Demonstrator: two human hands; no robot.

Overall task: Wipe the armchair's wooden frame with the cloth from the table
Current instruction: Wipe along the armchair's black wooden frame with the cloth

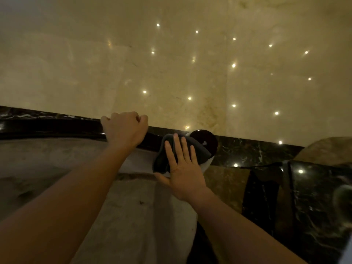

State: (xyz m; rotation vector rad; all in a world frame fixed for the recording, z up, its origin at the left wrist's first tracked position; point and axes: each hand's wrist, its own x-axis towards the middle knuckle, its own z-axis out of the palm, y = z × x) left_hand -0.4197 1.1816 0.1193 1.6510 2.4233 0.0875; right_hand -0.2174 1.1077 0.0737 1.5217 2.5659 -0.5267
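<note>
Item: armchair, viewed from above and behind the backrest; pale upholstery [57,159] below, dark glossy wooden frame [47,128] running along the top edge

Left hand [124,128]: your fingers are curled over the top rail, gripping it and steadying the chair

Right hand [182,168]: your palm is flat and the fingers are spread wide, pressing the cloth [165,155] against the corner of the backrest rather than pinching it

Cloth: dark grey, bunched under the fingers, lying just beside the rounded wooden knob [206,140] at the end of the rail, and touching it at the edge

Surroundings: polished stone floor [190,63] with reflected ceiling lights; dark marbled band [257,151] of flooring beyond the chair

Step in hand, as judged: wiping the frame's corner; most of the rail looks still to be covered

Handling notes: keep the palm pressure even so the cloth does not slip out; wrap it around the knob to reach its curved sides; work along the rail toward your left hand, shifting that grip ahead of the cloth; keep the cloth on the wood and off the pale fabric
</note>
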